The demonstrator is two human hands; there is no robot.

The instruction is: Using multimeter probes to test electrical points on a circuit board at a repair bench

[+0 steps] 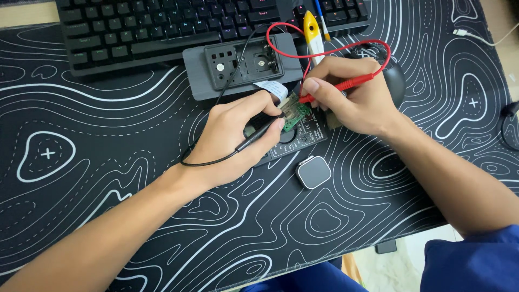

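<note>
Probing a circuit board, both hands

Holding a black probe (258, 135), the left hand (235, 138) has its fingers closed round the shaft, tip on the green board (295, 112) at frame centre. Right hand (348, 97) pinches a red probe (346, 85), fingers closed, tip touching the same board from the upper right. Board lies over a dark meter (303, 135) on the patterned mat (108, 178). Grey case (240, 67) sits just above, keyboard (162, 27) at top. Small square watch body (313, 172) lies below the meter, apart.

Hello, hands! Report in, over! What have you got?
Left hand shut on black probe. Right hand shut on red probe. Both tips on green circuit board. Nothing blocking.
</note>
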